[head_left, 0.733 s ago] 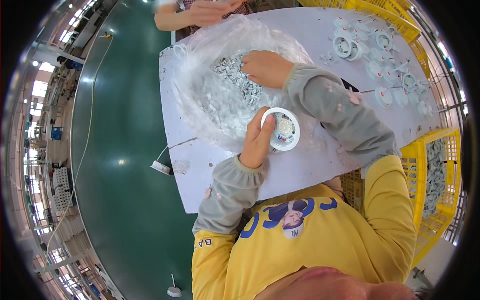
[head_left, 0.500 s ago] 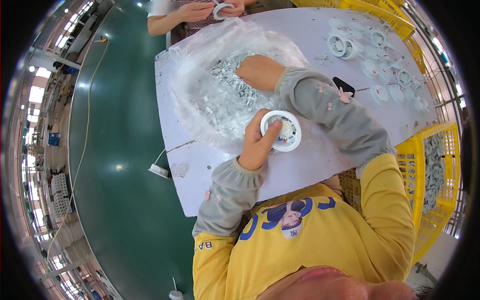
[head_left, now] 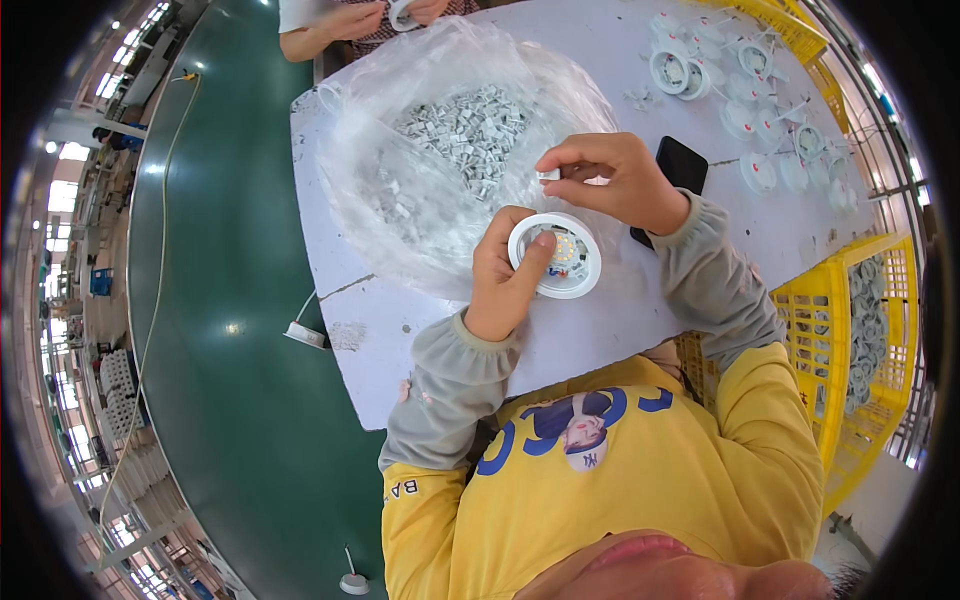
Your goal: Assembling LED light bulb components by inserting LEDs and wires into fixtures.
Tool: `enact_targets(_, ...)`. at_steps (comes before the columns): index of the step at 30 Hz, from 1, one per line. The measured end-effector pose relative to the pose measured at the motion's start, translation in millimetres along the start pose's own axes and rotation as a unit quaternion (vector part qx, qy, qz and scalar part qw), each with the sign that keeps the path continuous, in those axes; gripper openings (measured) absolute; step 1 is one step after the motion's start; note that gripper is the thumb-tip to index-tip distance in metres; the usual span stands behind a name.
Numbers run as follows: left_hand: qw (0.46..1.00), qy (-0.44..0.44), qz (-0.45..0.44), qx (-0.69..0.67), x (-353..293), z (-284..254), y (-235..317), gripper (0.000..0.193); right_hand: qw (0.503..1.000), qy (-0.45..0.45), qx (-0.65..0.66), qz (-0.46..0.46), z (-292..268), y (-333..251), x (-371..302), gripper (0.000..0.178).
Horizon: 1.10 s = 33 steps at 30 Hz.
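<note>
My left hand grips a round white LED downlight, its thumb pressed inside the ring beside a disc of small yellow LEDs. Between the thumb and forefinger of my right hand is a small white plastic block, held just above and apart from the light. Beyond both hands lies an open clear plastic bag on the table. It contains a heap of similar small white pieces. The right hand is at the bag's near right side.
A black phone lies right of my right hand. Several downlights spread over the white table's far right. Yellow crates stand at the right, one full of parts. Across the table a co-worker's hands hold a white ring. A green surface extends left.
My right hand has come out of the bag's heap toward me and right, now pinching a small white block. The left hand still holds the downlight, nearly unmoved.
</note>
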<state>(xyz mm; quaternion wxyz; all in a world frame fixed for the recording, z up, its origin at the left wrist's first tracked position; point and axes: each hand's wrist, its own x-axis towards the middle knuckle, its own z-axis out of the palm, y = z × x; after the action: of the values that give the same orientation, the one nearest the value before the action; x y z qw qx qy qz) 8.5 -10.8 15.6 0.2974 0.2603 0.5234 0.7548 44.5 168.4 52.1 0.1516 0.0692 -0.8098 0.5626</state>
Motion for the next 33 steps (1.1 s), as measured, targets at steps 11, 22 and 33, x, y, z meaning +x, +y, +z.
enact_targets(11, 1.0, -0.003, -0.013, 0.003, -1.2, 0.9, -1.8, 0.011, 0.983, 0.105, -0.098, -0.114, 6.2, -0.3, -25.8, 0.015)
enact_targets(22, 1.0, -0.002, 0.016, -0.001, -2.5, 0.2, 0.1, 0.013, 0.972, 0.067, -0.163, -0.156, 8.2, 6.2, -21.8, 0.015)
enact_targets(33, 1.0, -0.012, -0.025, -0.014, -1.2, -4.2, -4.2, 0.008, 0.955, -0.025, 0.277, 0.108, 19.6, 10.7, -25.7, 0.013)
